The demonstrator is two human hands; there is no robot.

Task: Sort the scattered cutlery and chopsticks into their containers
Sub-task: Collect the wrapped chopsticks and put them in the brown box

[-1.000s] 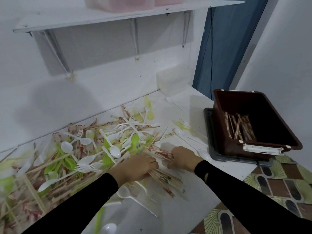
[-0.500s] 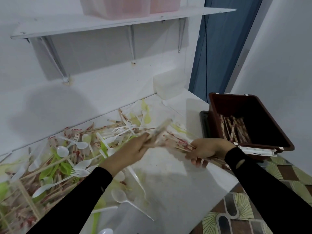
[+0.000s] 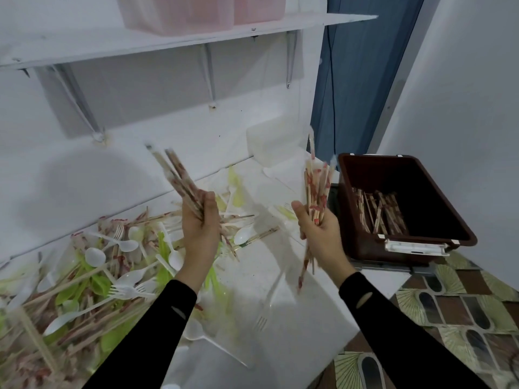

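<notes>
Two bundles: left hand [image 3: 200, 228] grasps chopsticks [image 3: 179, 182], right hand [image 3: 320, 231] grasps another fanned bunch [image 3: 316, 189]. Risk: loose sticks slipping before the bin [image 3: 404, 249], centre right.

"What sort of place is this?"

"A prep corner or back room of a small eatery, by the look of it. A white counter [image 3: 266, 290] runs along a bare white wall [image 3: 84, 178], and at eight o'clock it is heaped with disposable plastic spoons [image 3: 95, 256], forks [image 3: 126, 290] and wrapped chopsticks [image 3: 84, 277], far more than a household keeps."

"Anything besides the heap?"

"A bracketed shelf [image 3: 140, 43] at eleven o'clock carries pink tubs [image 3: 179, 9]. A brown crate [image 3: 365, 245] at three o'clock holds more chopsticks. A blue door [image 3: 362, 80] stands at one o'clock, and patterned floor tiles [image 3: 455, 318] show at five o'clock."
</notes>
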